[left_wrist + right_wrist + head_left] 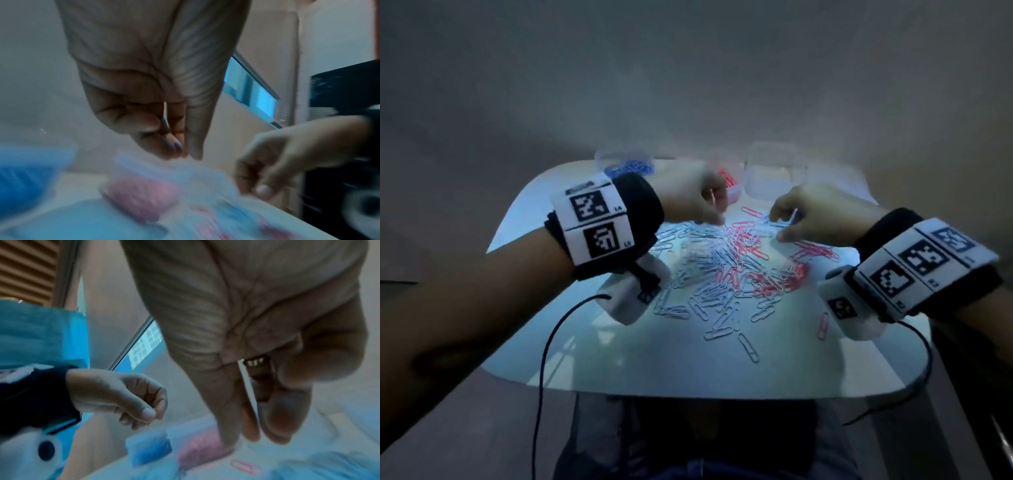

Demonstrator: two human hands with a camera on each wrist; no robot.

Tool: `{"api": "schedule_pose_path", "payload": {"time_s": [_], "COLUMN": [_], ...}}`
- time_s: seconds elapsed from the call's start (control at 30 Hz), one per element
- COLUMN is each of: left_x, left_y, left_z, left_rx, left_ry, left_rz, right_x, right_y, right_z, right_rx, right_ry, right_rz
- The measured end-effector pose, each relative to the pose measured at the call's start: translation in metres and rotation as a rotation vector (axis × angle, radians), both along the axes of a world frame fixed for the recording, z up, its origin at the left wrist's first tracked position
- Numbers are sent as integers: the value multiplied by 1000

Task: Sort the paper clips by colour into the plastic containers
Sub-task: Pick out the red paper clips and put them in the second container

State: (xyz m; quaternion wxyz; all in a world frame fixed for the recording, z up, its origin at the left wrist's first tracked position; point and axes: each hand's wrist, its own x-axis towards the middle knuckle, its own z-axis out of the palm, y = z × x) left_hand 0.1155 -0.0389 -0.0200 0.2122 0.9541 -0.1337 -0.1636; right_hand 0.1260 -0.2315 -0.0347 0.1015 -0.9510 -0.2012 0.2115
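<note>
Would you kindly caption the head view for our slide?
Both hands, left hand and right hand, reach into mixed paper clips before three plastic containers.

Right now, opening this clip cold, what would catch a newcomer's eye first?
The tangled heap of pink and white wire paper clips spread across the middle of the glossy white table stands out at once. Both hands reach into its far edge, the left hand and right hand, each wrist in a band with black-and-white markers. Behind them stand clear plastic containers, one holding blue clips, one pink.
</note>
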Motion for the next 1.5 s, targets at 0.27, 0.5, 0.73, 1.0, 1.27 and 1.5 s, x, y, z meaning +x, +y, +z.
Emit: {"api": "schedule_pose_path", "payload": {"time_s": [0.27, 0.5, 0.73, 1.0, 1.27, 1.5], "left_x": [-37, -29, -28, -31, -24, -13], "left_y": [-10, -7, 3, -6, 2, -15], "left_z": [-21, -18, -27, -31, -30, -35], "left_rx": [299, 185, 434, 401, 260, 170], "left_ry": [111, -21, -47, -49, -58, -92], "left_rz": [-351, -166, -193, -209, -88, -118], "right_x": [-27, -4, 10, -2, -1, 8], "right_y": [-13, 7, 30, 26, 2, 25], "right_z": [-2, -5, -17, -13, -7, -16], "right_rx": [-272, -39, -226, -207, -170, -169], "right_ry": [134, -135, -18, -145, -130, -47], "right_rz": [265, 61, 93, 122, -11, 31]}}
